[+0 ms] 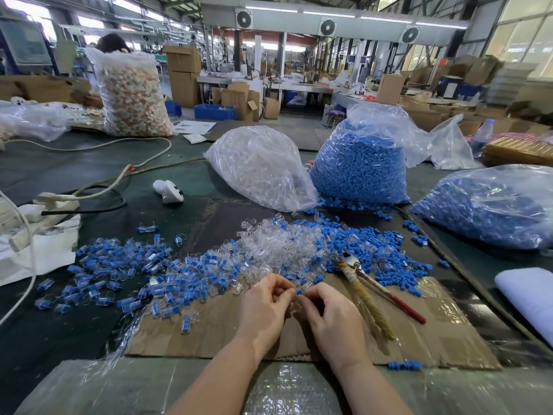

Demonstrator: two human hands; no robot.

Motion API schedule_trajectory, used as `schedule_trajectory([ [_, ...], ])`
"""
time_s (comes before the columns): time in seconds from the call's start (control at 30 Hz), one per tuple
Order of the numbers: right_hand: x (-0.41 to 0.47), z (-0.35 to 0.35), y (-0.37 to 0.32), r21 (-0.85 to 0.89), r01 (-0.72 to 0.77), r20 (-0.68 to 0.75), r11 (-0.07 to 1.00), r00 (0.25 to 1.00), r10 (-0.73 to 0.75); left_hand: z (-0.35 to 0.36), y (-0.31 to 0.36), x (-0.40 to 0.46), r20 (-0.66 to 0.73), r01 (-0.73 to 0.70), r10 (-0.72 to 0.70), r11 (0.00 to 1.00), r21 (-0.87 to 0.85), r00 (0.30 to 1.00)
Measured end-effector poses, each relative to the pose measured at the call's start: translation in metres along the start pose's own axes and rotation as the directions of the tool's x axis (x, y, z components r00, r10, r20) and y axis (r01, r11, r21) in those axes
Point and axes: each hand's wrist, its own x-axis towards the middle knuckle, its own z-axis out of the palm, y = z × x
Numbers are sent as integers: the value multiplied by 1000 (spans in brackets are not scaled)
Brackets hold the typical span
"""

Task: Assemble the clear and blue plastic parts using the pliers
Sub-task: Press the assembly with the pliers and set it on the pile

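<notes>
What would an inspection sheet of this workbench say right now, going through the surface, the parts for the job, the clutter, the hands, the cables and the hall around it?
Surface: dark table with a taped cardboard sheet in front of the person.
Job's things: loose clear parts, loose blue parts, joined pieces heaped on the left; pliers lying unheld on the cardboard.
Clutter: bag of clear parts, two bags of blue parts, water bottle, white cloth.
Hands: left hand and right hand meet, fingers pinching a small blue part.
Cables: white cable and power strip at left.
Surroundings: factory hall, cardboard boxes, another person behind a large bag.
</notes>
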Motion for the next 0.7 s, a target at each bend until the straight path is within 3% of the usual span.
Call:
schedule_trajectory([
  [0.13, -1, -2, -2, 27, 68, -54, 997, 996, -67, 1, -2, 0, -6, -13, 13, 1000, 10, 1000],
  [0.27, -1, -4, -4, 47, 101, -13, 994, 995, -100, 0, -3, 0, 5, -49, 48, 998, 43, 999],
  [0.7, -1, -2, -3, 36, 123, -40, 992, 992, -121, 1, -2, 0, -14, -92, 94, 990, 106, 995],
])
